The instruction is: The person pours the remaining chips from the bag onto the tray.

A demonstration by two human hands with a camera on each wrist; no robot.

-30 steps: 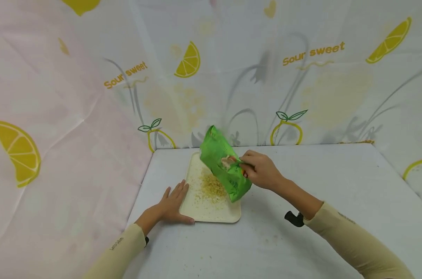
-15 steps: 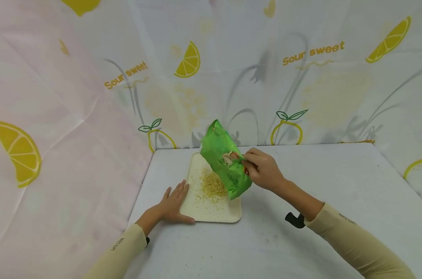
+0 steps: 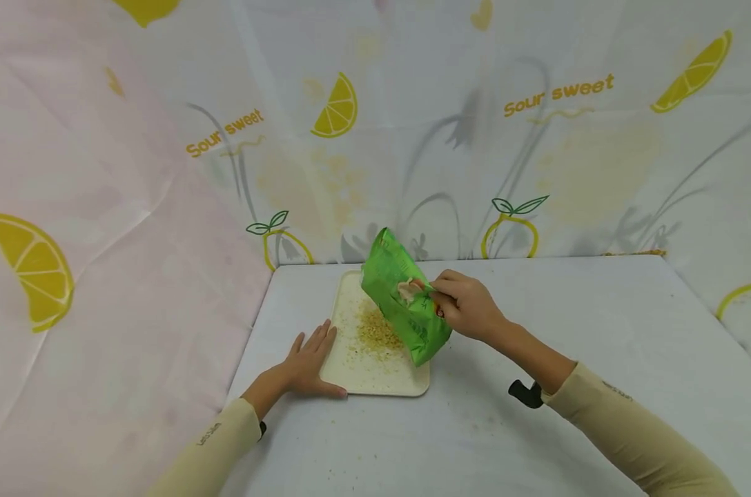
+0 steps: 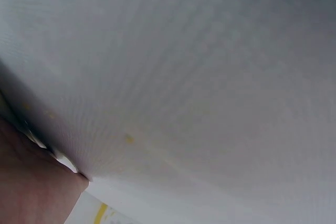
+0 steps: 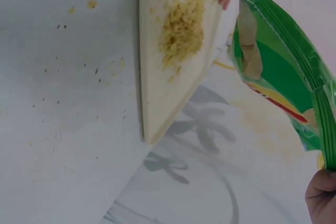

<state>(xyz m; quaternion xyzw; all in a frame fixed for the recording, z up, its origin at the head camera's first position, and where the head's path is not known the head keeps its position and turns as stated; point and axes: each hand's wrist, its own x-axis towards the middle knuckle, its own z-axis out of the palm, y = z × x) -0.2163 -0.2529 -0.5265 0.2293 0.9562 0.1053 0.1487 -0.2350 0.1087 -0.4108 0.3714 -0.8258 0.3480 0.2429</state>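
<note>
I have the green plastic bag (image 3: 403, 307) pinched leftward of my right grip (image 3: 465, 304), long axis slanting above the tray (image 3: 375, 383) (left grip (image 3: 307, 367) spread against its edge).

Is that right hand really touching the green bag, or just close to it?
Touching. The right wrist view shows it: the right hand holds the edge of the green bag, with no gap between them.
</note>
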